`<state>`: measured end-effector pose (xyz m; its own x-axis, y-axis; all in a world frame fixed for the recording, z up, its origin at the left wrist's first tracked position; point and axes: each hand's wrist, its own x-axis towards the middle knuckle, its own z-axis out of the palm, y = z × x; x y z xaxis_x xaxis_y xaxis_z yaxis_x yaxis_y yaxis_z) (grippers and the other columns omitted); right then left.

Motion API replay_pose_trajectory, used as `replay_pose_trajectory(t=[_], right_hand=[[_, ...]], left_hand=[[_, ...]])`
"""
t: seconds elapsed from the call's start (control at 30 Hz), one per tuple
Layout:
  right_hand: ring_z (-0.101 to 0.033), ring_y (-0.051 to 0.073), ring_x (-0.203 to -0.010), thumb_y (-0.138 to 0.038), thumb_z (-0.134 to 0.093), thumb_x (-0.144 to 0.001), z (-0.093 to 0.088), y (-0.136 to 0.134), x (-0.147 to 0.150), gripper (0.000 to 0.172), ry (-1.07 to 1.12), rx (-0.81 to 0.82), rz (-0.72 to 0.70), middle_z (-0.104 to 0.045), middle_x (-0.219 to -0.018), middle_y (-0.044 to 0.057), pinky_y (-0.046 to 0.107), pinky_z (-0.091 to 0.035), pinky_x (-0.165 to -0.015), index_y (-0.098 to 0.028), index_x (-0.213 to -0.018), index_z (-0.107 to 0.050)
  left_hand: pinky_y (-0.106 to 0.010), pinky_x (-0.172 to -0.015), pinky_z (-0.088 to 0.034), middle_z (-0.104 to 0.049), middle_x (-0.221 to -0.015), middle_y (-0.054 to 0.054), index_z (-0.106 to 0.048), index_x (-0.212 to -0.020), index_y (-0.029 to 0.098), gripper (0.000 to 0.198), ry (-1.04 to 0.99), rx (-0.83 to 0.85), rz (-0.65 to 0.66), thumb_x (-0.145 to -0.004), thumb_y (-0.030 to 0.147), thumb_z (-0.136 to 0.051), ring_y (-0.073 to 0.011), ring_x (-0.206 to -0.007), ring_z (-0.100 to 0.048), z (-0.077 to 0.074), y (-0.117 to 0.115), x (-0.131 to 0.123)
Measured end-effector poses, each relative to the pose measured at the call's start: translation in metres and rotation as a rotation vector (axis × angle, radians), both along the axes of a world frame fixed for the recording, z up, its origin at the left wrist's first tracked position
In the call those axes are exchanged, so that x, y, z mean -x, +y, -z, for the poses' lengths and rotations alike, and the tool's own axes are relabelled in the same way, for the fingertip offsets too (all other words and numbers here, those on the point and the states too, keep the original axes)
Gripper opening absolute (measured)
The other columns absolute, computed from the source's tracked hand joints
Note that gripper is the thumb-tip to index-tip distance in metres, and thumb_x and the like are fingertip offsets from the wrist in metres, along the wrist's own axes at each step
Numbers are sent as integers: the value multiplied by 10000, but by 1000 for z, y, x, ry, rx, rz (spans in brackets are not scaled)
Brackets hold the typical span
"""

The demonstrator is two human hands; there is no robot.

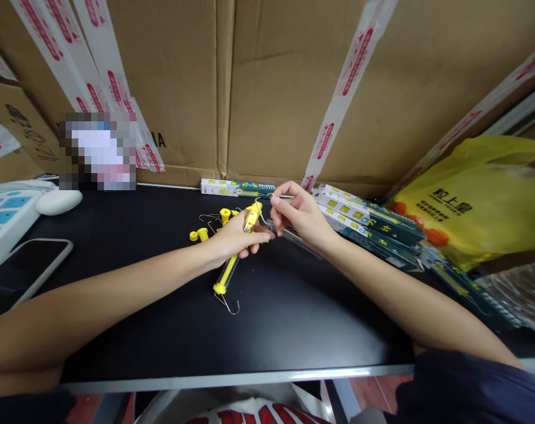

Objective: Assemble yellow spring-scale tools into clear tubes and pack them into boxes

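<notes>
My left hand [238, 235] is closed round a yellow tube-shaped spring scale [228, 271] with a metal hook [230, 304] hanging at its lower end. The scale lies slanted above the black table [161, 306]. My right hand [299, 217] pinches a thin metal wire piece [264, 213] at the scale's upper yellow end, fingers pressed together. Both hands meet at the middle back of the table.
Loose yellow caps [200, 234] and wire hooks [210, 222] lie left of the hands. Several long green-and-white boxes [373, 227] are stacked at right, one [232, 188] at the back. A yellow plastic bag [484, 197], a phone [35, 265], a power strip [2, 215] and cardboard cartons [267, 82] surround.
</notes>
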<state>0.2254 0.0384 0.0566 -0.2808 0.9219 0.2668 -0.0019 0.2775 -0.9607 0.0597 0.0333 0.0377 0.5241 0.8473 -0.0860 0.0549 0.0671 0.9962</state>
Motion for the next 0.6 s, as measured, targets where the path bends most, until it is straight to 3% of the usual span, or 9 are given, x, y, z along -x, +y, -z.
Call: replay_pose_trajectory(t=[0.17, 0.37, 0.53, 0.6], right_hand=[[-479, 62, -372, -454, -727, -748, 5, 4, -3, 378, 48, 47, 72, -566, -476, -86, 186, -467, -373, -218, -848, -449], [-480, 69, -354, -386, -733, -709, 29, 15, -4, 340, 21, 273, 96, -561, -474, -90, 208, -485, -361, -209, -823, -466], [-318, 16, -280, -327, -676, -764, 29, 20, -8, 234, -110, 166, 173, -533, -442, -90, 131, -247, -271, -188, -799, -491], [-288, 8, -284, -333, -672, -773, 24, 21, -10, 234, -115, 112, 188, -513, -427, -96, 130, -213, -282, -185, -797, -493]], left_hand=[[-143, -337, -320, -651, -792, -5, -404, -938, 180, 334, -33, -73, -97, -764, 128, -685, -63, -566, -588, -2, 2, 1], [-148, -335, -312, -672, -763, -13, -379, -894, 193, 339, -64, -124, -138, -768, 120, -685, -60, -533, -579, -6, 4, 1], [-151, -328, -304, -676, -765, -15, -383, -875, 197, 339, -4, -157, -179, -767, 98, -689, -44, -487, -549, -7, 15, 6], [-152, -331, -301, -669, -774, -21, -380, -849, 200, 335, 23, -161, -194, -771, 105, -692, -48, -507, -565, -5, 23, 9]])
